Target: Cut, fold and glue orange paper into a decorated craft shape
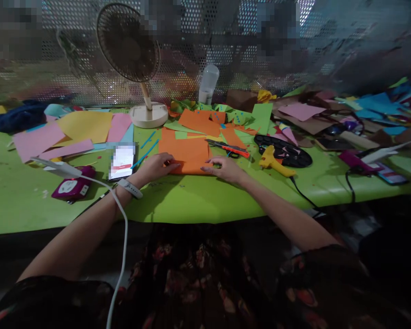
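Note:
A sheet of orange paper (188,153) lies flat in front of me, its near edge looking folded over. My left hand (157,167) is at its near left corner, fingers curled and closed on the edge. At the near right corner, my right hand (228,169) has thumb and fingers closed on the paper's edge. Just beyond my right hand lie scissors with orange handles (235,149). Thin blue strips (148,140) rest left of the paper, and a phone with a lit screen (122,161) lies beside my left wrist.
A yellow glue gun (276,163) leans on a black palette (296,153) at right, its cord over the table edge. A fan (149,115) and clear bottle (208,82) stand behind. Purple power box (74,185) and white cable (125,228) are at left. Coloured paper scraps (85,125) cover the back.

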`<state>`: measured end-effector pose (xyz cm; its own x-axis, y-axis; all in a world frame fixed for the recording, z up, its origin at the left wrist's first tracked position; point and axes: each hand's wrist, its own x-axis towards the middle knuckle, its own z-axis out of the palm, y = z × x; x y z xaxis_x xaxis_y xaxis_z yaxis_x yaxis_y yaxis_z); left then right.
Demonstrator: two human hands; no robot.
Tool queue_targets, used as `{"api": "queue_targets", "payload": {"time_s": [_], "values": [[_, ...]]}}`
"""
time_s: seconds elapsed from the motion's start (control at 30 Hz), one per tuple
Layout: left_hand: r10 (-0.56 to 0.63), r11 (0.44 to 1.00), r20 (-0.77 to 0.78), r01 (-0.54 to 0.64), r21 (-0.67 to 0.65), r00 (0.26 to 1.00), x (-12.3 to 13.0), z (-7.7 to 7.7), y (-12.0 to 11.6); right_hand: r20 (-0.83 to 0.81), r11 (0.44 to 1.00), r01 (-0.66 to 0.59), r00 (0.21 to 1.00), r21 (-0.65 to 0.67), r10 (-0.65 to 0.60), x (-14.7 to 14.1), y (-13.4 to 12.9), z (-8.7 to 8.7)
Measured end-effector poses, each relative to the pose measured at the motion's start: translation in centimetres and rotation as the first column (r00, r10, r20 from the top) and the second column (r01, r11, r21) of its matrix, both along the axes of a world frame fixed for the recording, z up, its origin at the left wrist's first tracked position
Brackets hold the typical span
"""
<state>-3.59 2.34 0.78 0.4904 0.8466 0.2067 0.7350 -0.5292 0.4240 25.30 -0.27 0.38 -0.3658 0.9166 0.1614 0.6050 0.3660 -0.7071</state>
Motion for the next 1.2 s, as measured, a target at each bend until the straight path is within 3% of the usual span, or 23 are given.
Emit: {"api": "queue_targets", "payload": {"time_s": [0.2,0.37,0.57,0.93,1.07,1.2], "values": [[0.051,0.999,0.024,-0.051,-0.005,0.998,-0.2,-0.7,0.3,0.023,0.995,0.091,0.996,-0.048,-0.09,-0.5,1.1,-0.6],[0.124,0.992,0.008,-0.123,-0.029,0.992,-0.3,-0.6,0.3,0.152,0.988,0.138,0.978,0.062,-0.146,-1.3,2.1,-0.9],[0.118,0.991,-0.004,-0.118,-0.056,0.993,-0.2,-0.3,0.6,0.242,0.965,0.115,0.955,0.236,-0.173,-1.4,2.7,-1.8],[0.154,0.986,-0.086,-0.159,-0.058,0.984,-0.1,-0.8,1.1,0.32,0.956,0.119,0.925,0.27,-0.205,-1.7,2.4,-2.1],[0.171,0.985,-0.095,-0.17,0.017,0.981,-0.2,-0.8,0.7,0.326,0.956,0.127,0.921,0.265,-0.213,-1.8,2.1,-2.1],[0.221,0.956,-0.075,-0.201,0.215,0.972,0.3,-0.1,-0.7,0.33,0.953,0.137,0.917,0.271,-0.226,-1.9,1.9,-2.2]]}}
